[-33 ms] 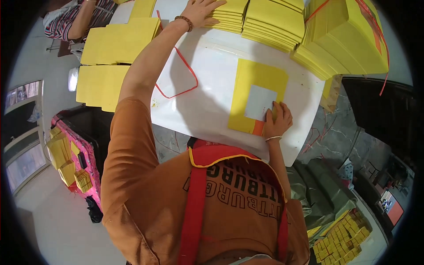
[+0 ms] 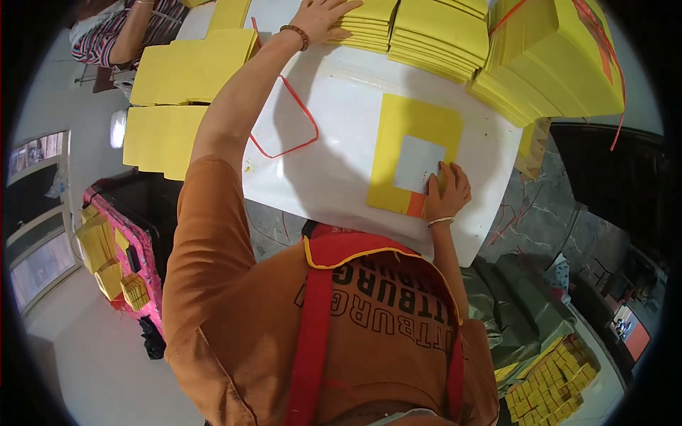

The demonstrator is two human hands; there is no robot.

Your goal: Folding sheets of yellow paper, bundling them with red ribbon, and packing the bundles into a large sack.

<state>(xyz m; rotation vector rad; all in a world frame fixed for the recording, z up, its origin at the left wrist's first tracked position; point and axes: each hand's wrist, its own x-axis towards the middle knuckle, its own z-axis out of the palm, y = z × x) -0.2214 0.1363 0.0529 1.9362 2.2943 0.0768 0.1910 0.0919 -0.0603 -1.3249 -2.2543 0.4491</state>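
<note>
A flat yellow paper piece (image 2: 380,163) lies slightly tilted on the white table. On it is a grey-white rectangular card (image 2: 419,162), with a small orange patch (image 2: 415,204) at its lower corner. My right hand (image 2: 449,192) rests over the paper's right edge, thumb and forefinger apart at the card's corner; its other fingers curl toward the tabletop. Far forward, my left hand (image 2: 325,20) reaches out with fingers spread, touching the left side of a layered stack of yellow paper pieces (image 2: 364,32). The top of that stack is cut off by the picture's edge.
More yellow stacks (image 2: 440,39) line the table's far side; a tall one (image 2: 561,64) at right carries red ribbon. Flat yellow piles (image 2: 188,67) lie left. A red strip (image 2: 305,113) loops across the white tabletop (image 2: 334,135). A co-worker's arm (image 2: 131,35) shows far left.
</note>
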